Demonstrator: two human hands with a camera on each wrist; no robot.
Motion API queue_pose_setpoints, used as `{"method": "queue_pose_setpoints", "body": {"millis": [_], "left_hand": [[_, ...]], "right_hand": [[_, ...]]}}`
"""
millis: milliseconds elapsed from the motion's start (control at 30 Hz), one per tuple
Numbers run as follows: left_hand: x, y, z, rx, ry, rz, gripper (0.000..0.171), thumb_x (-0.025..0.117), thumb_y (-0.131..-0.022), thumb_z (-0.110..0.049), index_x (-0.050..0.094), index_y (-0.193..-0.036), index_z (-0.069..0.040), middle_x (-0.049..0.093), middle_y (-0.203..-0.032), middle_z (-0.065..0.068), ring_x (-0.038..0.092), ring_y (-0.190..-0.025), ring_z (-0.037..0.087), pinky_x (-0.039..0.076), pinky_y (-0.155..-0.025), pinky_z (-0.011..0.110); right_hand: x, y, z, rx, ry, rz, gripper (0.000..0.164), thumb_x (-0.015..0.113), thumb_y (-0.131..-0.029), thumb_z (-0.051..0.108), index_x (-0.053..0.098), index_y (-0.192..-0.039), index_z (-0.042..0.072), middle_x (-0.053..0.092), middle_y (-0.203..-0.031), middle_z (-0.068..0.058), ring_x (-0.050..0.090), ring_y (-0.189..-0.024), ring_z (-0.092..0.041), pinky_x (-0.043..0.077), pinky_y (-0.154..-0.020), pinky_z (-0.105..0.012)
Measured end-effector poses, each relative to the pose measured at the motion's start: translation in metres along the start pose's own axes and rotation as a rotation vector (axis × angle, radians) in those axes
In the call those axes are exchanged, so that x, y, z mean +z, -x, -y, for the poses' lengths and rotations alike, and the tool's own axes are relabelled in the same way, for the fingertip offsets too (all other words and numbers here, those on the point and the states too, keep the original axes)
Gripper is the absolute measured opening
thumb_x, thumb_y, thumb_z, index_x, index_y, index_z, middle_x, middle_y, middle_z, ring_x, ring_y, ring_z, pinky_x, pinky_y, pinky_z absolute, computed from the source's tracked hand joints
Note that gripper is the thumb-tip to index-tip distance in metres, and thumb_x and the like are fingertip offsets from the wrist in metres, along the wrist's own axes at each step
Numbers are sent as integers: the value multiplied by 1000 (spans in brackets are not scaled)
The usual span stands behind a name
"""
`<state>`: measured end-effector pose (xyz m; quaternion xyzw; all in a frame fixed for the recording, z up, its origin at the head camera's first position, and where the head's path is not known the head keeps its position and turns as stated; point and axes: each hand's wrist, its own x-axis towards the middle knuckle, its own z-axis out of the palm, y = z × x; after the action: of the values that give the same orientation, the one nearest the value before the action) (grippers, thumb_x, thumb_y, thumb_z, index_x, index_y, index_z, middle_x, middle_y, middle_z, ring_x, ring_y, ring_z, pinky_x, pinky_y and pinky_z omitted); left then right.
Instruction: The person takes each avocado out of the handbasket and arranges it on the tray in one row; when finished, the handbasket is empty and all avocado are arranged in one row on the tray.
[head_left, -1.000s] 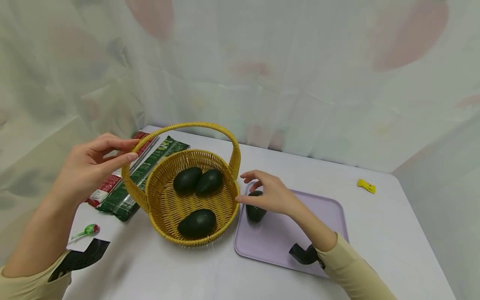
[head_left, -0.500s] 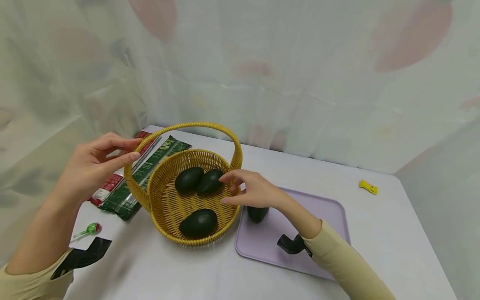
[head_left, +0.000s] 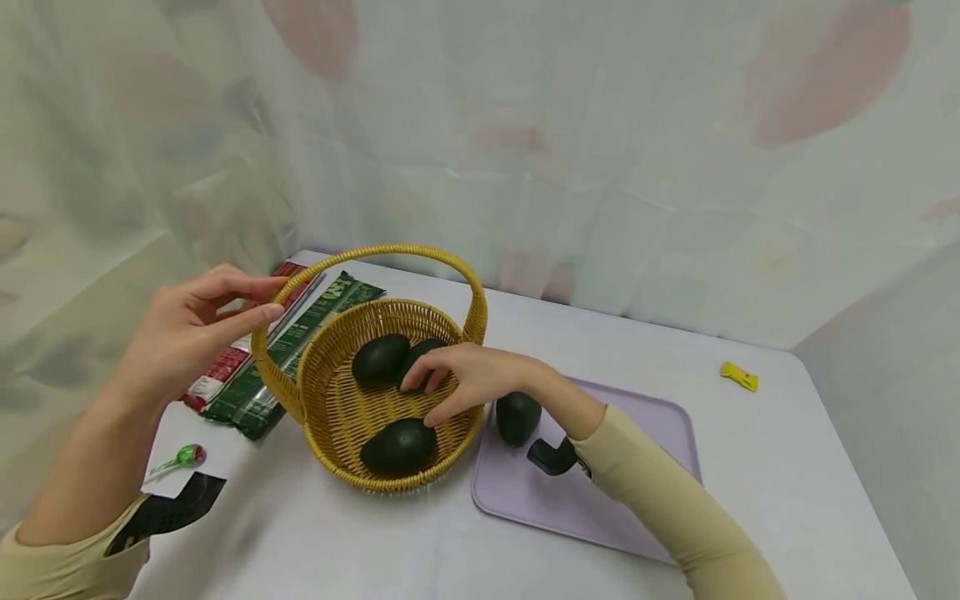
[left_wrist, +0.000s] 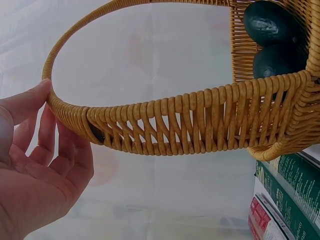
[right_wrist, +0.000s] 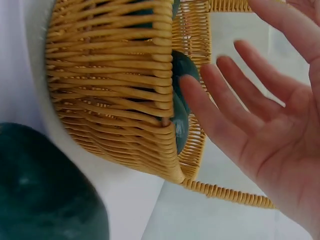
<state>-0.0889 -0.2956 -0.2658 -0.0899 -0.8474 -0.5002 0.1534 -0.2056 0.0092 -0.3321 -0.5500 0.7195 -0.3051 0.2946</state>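
Note:
A yellow wicker basket (head_left: pixel 352 479) with a tall hoop handle (head_left: pixel 397 250) holds three dark green avocados, one of them the front avocado (head_left: pixel 399 447). My left hand (head_left: pixel 191 321) pinches the left side of the handle between thumb and fingers; the left wrist view has this hand (left_wrist: pixel 47 155) right at the wicker. Over the basket's right half, my right hand (head_left: pixel 472 377) hangs with its fingers loosely bent, holding nothing. It partly covers the rear right avocado (head_left: pixel 423 350). In the right wrist view the hand (right_wrist: pixel 260 115) is spread beside the basket's rim.
A lilac tray (head_left: pixel 592 517) stands right of the basket, with another avocado (head_left: pixel 517 418) at its left side. Green and red packets (head_left: pixel 281 350) lie behind the basket at left, near a lollipop (head_left: pixel 187 456). A yellow wrapped sweet (head_left: pixel 739 376) lies far right.
My right hand has moved left from beside the tray's avocado to over the basket, uncovering that avocado. The left hand keeps its grip on the handle, and the avocados stay put.

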Motion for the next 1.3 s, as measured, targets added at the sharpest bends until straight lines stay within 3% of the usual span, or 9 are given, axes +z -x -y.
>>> {"method": "queue_pose_setpoints", "body": {"millis": [233,533,733,967,1167,1300], "left_hand": [[0,0,-1,-2,-2,3,30,66,-89,5,67,-119,1,61,-104,3,64,-95,8,53,-75,14],[0,0,0,-8,-16,1,29,66,-90,4,67,-119,0,61,-103,2,64,-94,8,53,-74,14],[0,0,0,1,-9,4,29,66,-89,5,67,-119,1,61,-103,3,65,-93,8,53,-73,14],[0,0,1,4,8,6,29,66,-89,6,67,-118,2,62,-103,3,64,-94,9,53,-75,14],[0,0,2,-4,-14,-4,29,66,-89,5,68,-118,1,62,-103,2,64,-93,8,53,-73,14],[0,0,2,-8,-16,-5,29,67,-89,5,68,-118,0,61,-103,2,65,-92,8,53,-73,14]], "right_hand": [[-8,-23,3,29,24,216,50,76,-86,20,58,-131,10,59,-127,2,57,-113,-15,47,-96,-26],[-7,-55,-1,77,-30,376,52,76,-85,18,57,-133,10,54,-135,-8,50,-122,-20,45,-94,-21],[-2,-68,-4,182,-45,477,60,78,-84,19,53,-138,14,49,-138,-6,47,-127,-24,46,-92,-22],[8,-76,-9,255,19,561,68,80,-81,22,49,-141,16,51,-132,4,46,-123,-10,44,-93,-19],[12,-77,-12,334,9,592,71,82,-79,23,48,-142,22,49,-135,5,45,-122,-7,50,-89,-26],[13,-77,-17,306,9,595,70,82,-80,22,48,-141,21,49,-134,6,45,-124,-8,45,-93,-21]]}}
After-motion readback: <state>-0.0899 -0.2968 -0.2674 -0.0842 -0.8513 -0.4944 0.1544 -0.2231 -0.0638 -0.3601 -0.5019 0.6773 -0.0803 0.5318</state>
